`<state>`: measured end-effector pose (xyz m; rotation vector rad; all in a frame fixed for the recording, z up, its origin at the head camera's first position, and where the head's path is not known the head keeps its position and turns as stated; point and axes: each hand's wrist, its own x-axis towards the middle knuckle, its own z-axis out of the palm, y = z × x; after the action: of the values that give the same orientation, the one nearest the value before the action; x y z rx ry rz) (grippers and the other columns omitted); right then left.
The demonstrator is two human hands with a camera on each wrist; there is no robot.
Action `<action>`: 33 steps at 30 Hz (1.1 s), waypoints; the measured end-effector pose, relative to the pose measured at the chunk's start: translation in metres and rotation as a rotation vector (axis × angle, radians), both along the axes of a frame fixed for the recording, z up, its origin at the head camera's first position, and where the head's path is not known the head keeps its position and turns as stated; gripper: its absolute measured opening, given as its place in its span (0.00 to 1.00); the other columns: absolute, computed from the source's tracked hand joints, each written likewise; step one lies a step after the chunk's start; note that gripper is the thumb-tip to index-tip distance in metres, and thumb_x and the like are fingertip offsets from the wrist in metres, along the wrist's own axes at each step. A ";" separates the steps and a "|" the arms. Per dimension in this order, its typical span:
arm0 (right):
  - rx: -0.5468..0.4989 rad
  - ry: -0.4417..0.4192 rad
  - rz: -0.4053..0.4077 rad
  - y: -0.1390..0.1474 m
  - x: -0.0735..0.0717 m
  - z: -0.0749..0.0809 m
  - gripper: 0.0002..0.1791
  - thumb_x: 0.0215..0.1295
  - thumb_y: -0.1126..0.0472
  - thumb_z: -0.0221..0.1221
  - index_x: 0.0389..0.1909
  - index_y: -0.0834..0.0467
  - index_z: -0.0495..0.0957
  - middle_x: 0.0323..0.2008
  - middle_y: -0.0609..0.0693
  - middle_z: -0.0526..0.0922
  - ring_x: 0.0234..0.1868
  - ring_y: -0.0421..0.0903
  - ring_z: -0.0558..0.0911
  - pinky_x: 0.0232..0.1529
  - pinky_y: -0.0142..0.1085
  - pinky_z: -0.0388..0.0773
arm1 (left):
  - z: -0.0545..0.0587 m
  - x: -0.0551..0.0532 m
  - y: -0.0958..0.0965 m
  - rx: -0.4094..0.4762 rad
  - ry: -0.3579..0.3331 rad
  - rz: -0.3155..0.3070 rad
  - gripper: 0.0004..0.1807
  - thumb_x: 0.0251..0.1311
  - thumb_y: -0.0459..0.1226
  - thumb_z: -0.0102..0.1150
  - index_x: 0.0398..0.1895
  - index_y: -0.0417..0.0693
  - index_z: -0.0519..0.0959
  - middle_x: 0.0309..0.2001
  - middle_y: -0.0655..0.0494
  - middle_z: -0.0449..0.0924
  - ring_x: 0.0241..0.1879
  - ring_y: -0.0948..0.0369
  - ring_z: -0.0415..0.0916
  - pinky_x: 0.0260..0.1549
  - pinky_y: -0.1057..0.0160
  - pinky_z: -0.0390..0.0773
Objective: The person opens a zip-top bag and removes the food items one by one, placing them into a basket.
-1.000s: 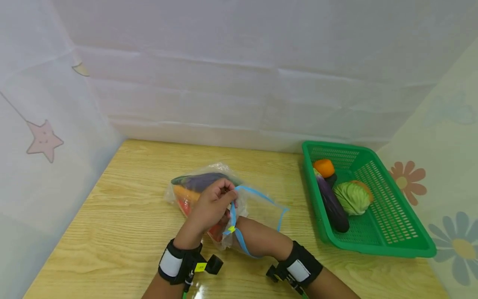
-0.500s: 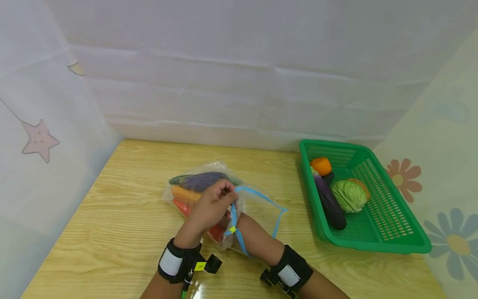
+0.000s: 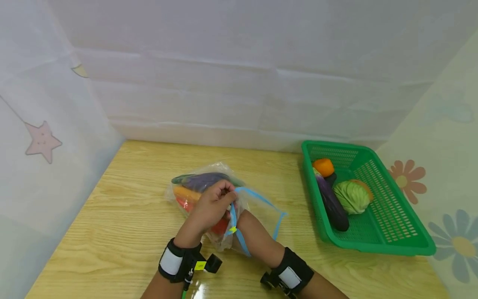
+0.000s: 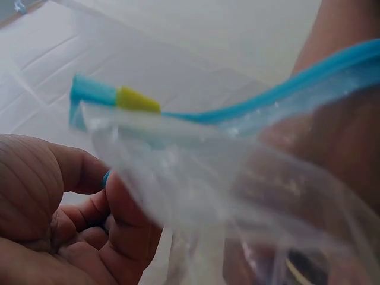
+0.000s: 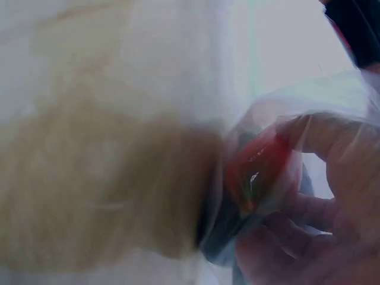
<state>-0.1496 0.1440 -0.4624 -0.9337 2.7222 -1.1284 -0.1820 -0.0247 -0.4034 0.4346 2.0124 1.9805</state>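
Note:
A clear zip bag [image 3: 263,209] with a blue edge and a yellow slider [image 3: 233,229] lies mid-table. My left hand [image 3: 210,205] pinches the blue edge of its mouth between thumb and fingers, also visible in the left wrist view. Through that mouth goes my right forearm [image 3: 257,236]; the left hand and plastic mostly hide the right hand in the head view. The right wrist view has my right hand [image 5: 353,184] inside the plastic, thumb and fingers round a shiny red vegetable [image 5: 258,169]. A purple eggplant [image 3: 201,181] and an orange-yellow vegetable [image 3: 184,193] also lie in the bag.
A green basket [image 3: 381,249] stands at the right, holding another eggplant [image 3: 332,203], a cabbage [image 3: 351,197] and an orange vegetable [image 3: 324,167]. A white cloth wall [image 3: 239,104] rises behind the wooden table [image 3: 123,216].
My right forearm has shifted left, a little deeper into the bag. The red vegetable near the bag's mouth has moved slightly. My left hand keeps its pinch on the edge.

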 end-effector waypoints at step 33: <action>0.134 0.282 0.110 0.117 0.026 0.118 0.28 0.49 0.75 0.57 0.47 0.45 0.82 0.48 0.41 0.77 0.42 0.38 0.74 0.35 0.31 0.72 | 0.001 -0.002 -0.004 0.065 0.009 -0.023 0.08 0.76 0.36 0.48 0.43 0.38 0.69 0.32 0.46 0.75 0.28 0.57 0.74 0.23 0.61 0.77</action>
<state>-0.1234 0.2614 -0.3439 -1.2910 2.8719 -0.8409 -0.1838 -0.0286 -0.4024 0.4797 1.9440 2.0383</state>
